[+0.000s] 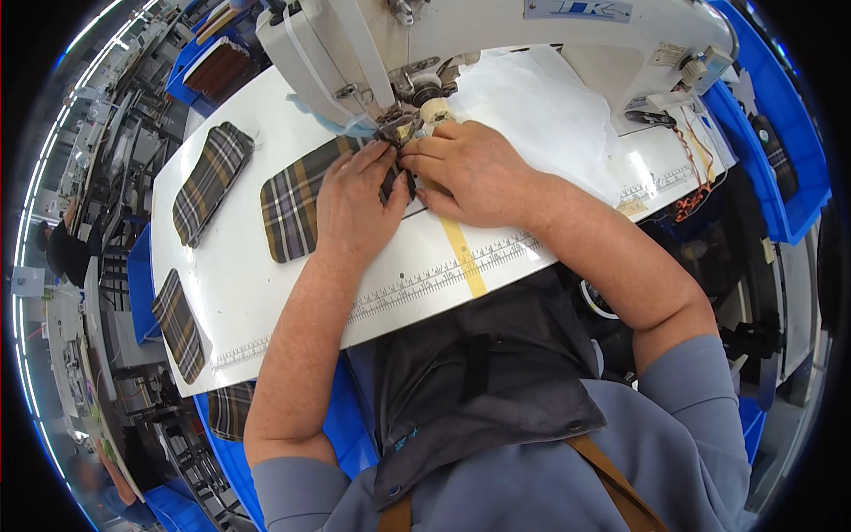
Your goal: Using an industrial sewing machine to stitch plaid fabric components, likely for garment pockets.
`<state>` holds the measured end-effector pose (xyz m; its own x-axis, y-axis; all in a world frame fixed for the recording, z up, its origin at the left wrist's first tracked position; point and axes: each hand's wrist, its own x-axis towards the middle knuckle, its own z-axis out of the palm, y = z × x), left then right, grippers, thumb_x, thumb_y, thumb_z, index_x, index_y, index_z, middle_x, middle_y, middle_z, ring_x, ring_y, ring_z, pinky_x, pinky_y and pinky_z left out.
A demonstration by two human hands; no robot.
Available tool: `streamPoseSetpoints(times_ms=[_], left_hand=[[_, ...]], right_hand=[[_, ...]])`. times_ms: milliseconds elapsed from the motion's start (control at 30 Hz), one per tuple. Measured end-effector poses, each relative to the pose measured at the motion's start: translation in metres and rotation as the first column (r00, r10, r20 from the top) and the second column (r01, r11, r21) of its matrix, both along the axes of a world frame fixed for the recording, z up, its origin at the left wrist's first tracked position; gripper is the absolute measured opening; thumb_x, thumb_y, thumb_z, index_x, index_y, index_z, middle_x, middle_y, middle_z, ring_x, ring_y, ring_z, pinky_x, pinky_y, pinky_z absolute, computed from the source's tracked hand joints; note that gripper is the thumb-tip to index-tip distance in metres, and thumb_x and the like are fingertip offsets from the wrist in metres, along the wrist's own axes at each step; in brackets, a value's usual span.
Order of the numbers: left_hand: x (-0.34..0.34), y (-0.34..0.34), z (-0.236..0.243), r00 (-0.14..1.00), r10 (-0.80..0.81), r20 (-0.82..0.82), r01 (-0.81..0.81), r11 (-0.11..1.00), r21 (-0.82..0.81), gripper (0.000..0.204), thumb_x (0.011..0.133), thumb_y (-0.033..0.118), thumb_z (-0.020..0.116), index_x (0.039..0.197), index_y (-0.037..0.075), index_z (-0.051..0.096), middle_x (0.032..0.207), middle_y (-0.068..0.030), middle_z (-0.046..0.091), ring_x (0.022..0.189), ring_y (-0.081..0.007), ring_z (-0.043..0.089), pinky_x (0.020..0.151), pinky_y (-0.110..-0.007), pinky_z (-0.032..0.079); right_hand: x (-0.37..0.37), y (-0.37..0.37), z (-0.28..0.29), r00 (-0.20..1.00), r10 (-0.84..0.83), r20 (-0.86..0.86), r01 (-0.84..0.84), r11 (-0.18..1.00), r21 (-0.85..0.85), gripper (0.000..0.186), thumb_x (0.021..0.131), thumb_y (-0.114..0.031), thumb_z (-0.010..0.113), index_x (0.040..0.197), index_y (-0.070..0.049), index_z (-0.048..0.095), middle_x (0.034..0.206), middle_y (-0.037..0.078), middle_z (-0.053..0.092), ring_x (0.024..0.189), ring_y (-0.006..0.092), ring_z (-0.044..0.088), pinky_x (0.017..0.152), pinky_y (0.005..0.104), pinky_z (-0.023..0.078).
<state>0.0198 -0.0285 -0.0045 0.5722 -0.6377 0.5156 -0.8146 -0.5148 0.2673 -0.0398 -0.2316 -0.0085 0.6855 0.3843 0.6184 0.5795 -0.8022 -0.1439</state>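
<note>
While only 1 view is on offer, the head camera looking down, plenty is shown. A plaid fabric piece is laid flat on the white sewing table, with its right end tucked under the presser foot of the white sewing machine.

The left hand is spread palm-down on the plaid piece, fingers extended toward the needle area, so the cloth is pressed flat rather than gripped. The right hand is curled with its fingertips pinched at the cloth's edge right beside the foot; whether a fold is actually held there can't be told, as the fingers cover it.

So the step in hand looks like positioning and feeding the piece at the needle. The next move would probably call for the edge being kept straight and both sets of fingertips being kept clear of the needle.

2 more plaid pieces are seen at the left: 1 near the table's back-left corner, another at its front-left edge. A yellow tape strip is crossed by a printed ruler, and white cloth is piled behind the right hand.
</note>
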Motion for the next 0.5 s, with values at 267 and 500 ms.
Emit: streamPoseSetpoints(times_ms=[267,500], left_hand=[[0.0023,0.0028,-0.0014,0.998,-0.048,0.039,0.046,0.998,0.039,0.032,0.085,0.013,0.071,0.112,-0.004,0.073,0.122,-0.0176,0.070,0.112,-0.0372,0.067,0.102,-0.044,0.052],[-0.0032,0.0039,0.0002,1.000,-0.024,-0.019,0.025,1.000,0.017,0.034,0.086,0.008,0.070,0.118,-0.004,0.073,0.128,-0.0203,0.069,0.116,-0.0378,0.067,0.102,-0.044,0.052]], right_hand=[[-0.0022,0.0011,-0.0006,1.000,0.008,0.002,-0.008,1.000,-0.021,0.027,0.079,-0.029,0.071,0.095,-0.008,0.072,0.101,0.003,0.066,0.097,0.0241,0.061,0.076,0.0399,0.053],[-0.0082,0.0043,-0.0008,0.997,-0.034,-0.069,0.029,0.997,-0.074,0.034,0.082,-0.031,0.072,0.107,-0.009,0.075,0.112,0.002,0.068,0.103,0.0212,0.062,0.080,0.0372,0.053]])
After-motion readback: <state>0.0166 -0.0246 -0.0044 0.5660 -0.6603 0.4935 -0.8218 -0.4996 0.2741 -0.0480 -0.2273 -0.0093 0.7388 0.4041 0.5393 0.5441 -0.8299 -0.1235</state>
